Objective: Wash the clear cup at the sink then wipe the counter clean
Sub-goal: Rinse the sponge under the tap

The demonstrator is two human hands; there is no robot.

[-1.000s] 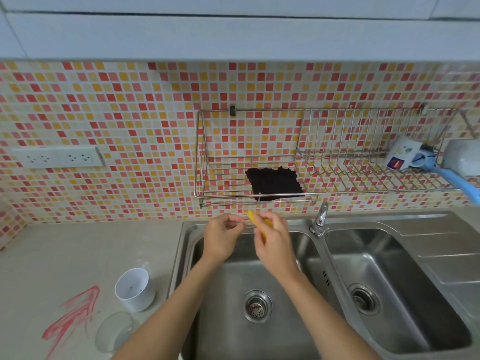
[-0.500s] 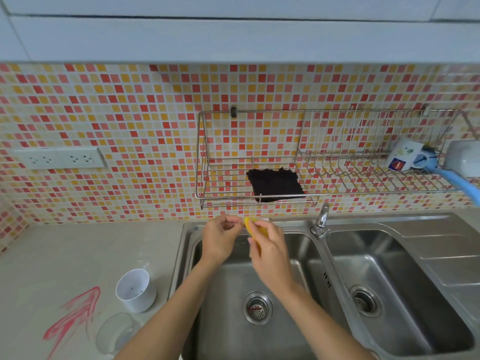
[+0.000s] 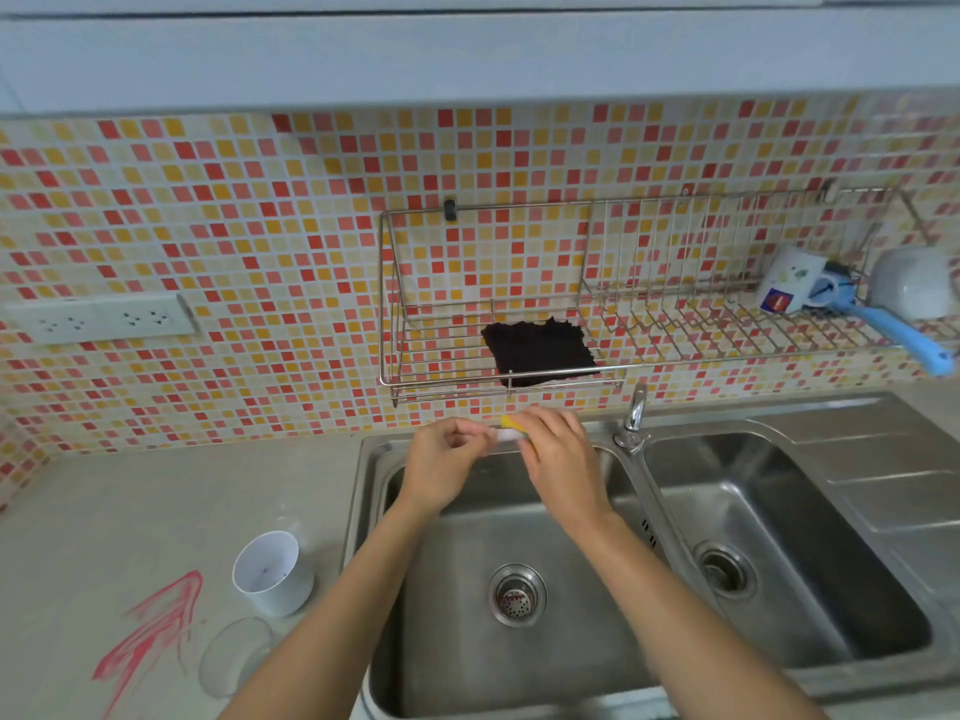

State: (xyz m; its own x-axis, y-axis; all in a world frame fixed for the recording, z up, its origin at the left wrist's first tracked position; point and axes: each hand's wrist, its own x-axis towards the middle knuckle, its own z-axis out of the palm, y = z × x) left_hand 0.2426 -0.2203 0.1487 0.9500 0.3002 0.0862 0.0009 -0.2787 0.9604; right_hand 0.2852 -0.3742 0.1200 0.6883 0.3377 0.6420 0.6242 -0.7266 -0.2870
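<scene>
Both hands raised over the back rim of the left basin of the double sink (image 3: 675, 683). Right hand (image 3: 563, 459) closed around a yellow sponge (image 3: 511, 422), only a small yellow corner showing past the fingers. Left hand (image 3: 441, 462) curled, fingertips pinched together just beside the sponge, at a small whitish bit between the two hands; too blurred to tell what it is or whether actually gripped. Clear cup (image 3: 228, 654) on the grey counter (image 3: 156, 501), left of the sink, lying near the front edge, partly hidden by the left forearm. White cup (image 3: 272, 571) upright just behind it, close but apparently not touching. Red smear (image 3: 150, 634) on the counter left of both cups, streaky, fanned out. Tap (image 3: 635, 415) at the divider between the basins, no water visible. Drain strainer (image 3: 517, 595) in the left basin, uncovered. Wire rack (image 3: 597, 304) mounted on the mosaic tile wall above the sink: dark cloth (image 3: 540, 350) in its left section, hanging a little over the front rail; mug (image 3: 789, 283) on its side in the right section, with a blue-handled brush (image 3: 904, 340) beside it and a pale rounded container (image 3: 914, 283) at the far right. White socket strip (image 3: 98, 319) on the wall at left.
</scene>
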